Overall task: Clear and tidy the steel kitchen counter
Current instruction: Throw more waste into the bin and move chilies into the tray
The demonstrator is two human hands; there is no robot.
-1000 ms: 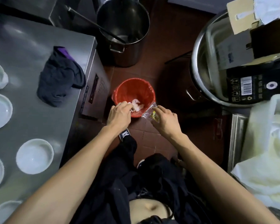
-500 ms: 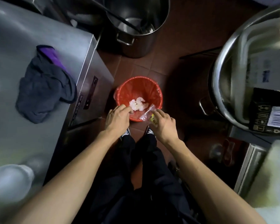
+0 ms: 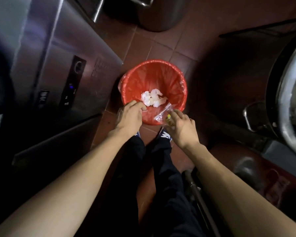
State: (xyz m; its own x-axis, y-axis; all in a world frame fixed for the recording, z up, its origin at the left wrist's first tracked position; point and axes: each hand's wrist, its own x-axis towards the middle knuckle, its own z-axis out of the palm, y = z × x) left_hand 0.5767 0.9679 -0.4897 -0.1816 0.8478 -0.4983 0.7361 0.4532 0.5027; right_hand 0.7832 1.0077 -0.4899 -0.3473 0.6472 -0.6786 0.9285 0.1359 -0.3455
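A red bin point(image 3: 152, 72) with a red liner stands on the tiled floor beside the steel counter cabinet point(image 3: 58, 48). Crumpled white tissue point(image 3: 153, 99) lies at its bottom. My left hand point(image 3: 130, 117) hovers over the bin's near left rim, fingers curled, with nothing visible in them. At the near right rim, my right hand point(image 3: 181, 127) pinches a clear plastic wrapper point(image 3: 161, 115) with a yellow label, and the wrapper hangs over the bin's edge. The counter top itself is out of view.
The cabinet's dark control panel point(image 3: 73, 82) faces the bin. A large steel pot point(image 3: 157, 14) stands on the floor behind the bin. A big steel vat point(image 3: 290, 100) with a handle fills the right side. My legs and shoes are just below the bin.
The view has tilted down and closed in on the bin, so the cloth and white bowls on the counter have left the frame. The tissue dropped from my left hand into the bin. Both hands stay at the near rim.
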